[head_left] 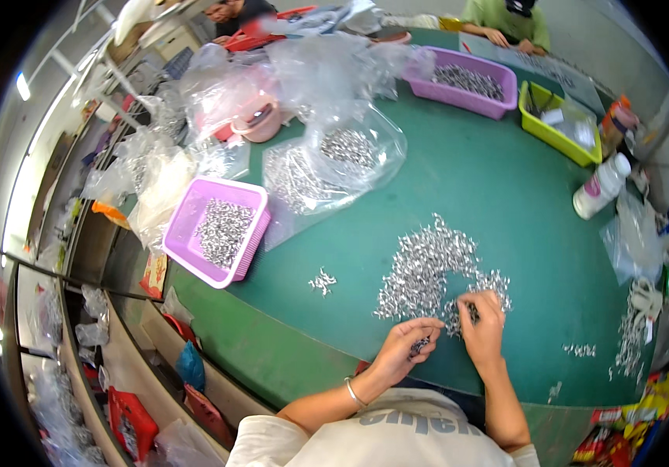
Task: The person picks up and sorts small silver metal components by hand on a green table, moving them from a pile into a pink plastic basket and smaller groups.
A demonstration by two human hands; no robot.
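Metal bits [428,268], small and silvery, heaped mid-table on the green table [506,179], near edge of the heap right under both hands. Left hand [404,350] curled shut on a few of those bits, fingertips pinched together. Right hand [481,327] down on the heap's near edge, fingers bent and picking; hard to tell if actually closed on anything.

Risk-wise, probably: heap spread loose and wide, so a careless sweep of a wrist could scatter pieces off the near edge. Tiny strays already lying apart, like the little cluster [323,282] to the left and a few more [580,350] to the right. Easy to lose.

Containers, big to small:
- clear plastic bags [334,159] far left of the heap, more silvery bits inside
- purple tray [459,82] far side, full of the same
- pink basket [221,229] left, about half full of bits
- yellow-green bin [556,124] far right, contents unclear
- white bottle [601,187] right, capped
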